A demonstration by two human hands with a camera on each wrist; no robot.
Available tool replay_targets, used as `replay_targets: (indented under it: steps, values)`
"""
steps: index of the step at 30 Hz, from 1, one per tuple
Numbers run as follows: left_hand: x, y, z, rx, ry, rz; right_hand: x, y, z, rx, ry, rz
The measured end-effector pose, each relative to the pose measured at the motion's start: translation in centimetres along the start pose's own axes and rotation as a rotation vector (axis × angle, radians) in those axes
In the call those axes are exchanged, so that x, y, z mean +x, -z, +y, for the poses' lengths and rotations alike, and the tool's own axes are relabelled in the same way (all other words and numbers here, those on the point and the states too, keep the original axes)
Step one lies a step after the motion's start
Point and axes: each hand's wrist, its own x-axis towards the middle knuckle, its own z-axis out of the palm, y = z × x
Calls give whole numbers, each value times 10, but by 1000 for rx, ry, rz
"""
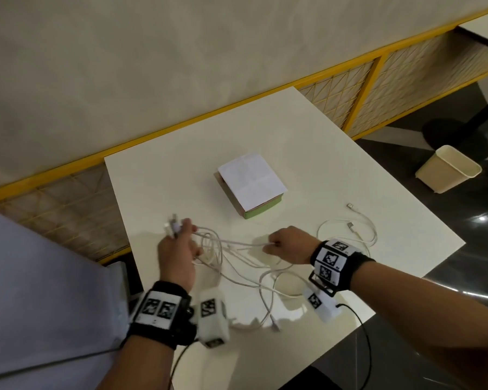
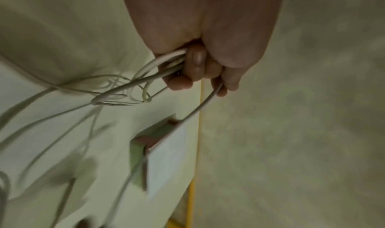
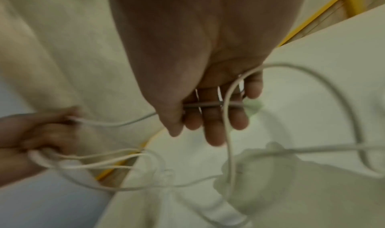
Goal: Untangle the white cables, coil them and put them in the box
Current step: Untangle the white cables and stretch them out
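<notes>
Thin white cables [image 1: 237, 249], looped, fingers [image 3: 214, 129] curled round

Box [image 1: 251, 187] sits near mid-table [image 1: 350, 170], behind both hands. Left hand [image 1: 178, 254] at the table's left edge, gripping a bunch of cable ends that stick up beyond its fingers; right hand [image 1: 288, 246] to its right, pinching one strand. Tangled cables [image 1: 237, 266] hang between the two hands and trail toward the near edge. A separate loose cable [image 1: 361, 229] lies right of the right hand. Bin [image 1: 448, 168] on the floor beyond the table's right side.
</notes>
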Motion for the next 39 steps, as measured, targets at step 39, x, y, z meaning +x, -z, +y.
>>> replay_targets:
  steps: [39]
  values:
    - [19,74,7,-349,35,63,32,-69,-24,-66,-67,-67]
